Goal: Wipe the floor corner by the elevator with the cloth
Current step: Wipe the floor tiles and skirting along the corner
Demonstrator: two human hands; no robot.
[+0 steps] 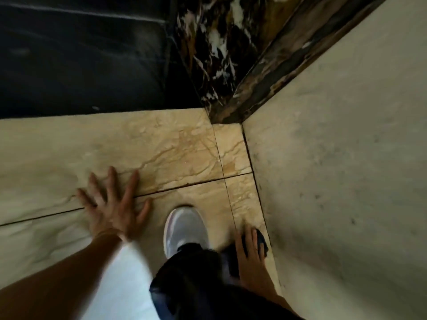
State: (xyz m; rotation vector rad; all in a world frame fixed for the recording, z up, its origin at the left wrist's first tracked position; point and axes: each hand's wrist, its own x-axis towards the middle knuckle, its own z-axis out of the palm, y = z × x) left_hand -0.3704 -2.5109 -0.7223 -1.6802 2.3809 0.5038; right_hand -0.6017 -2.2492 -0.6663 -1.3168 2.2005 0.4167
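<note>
A dark cloth [262, 242] lies on the beige marble floor [180, 146] against the base of the pale wall at lower right. My right hand [248, 255] presses flat on the cloth, its fingers covering most of it. My left hand [115, 202] rests flat on the floor at lower left, fingers spread wide, holding nothing. The floor corner [233, 132] sits further ahead, where the pale wall meets the dark veined marble frame. The cloth is well short of that corner.
A dark elevator door [80, 54] fills the upper left. The black and brown marble frame [221, 54] stands beside it. A pale wall [346, 146] bounds the right side. My grey shoe [184, 227] stands between my hands, a dark trouser leg below it.
</note>
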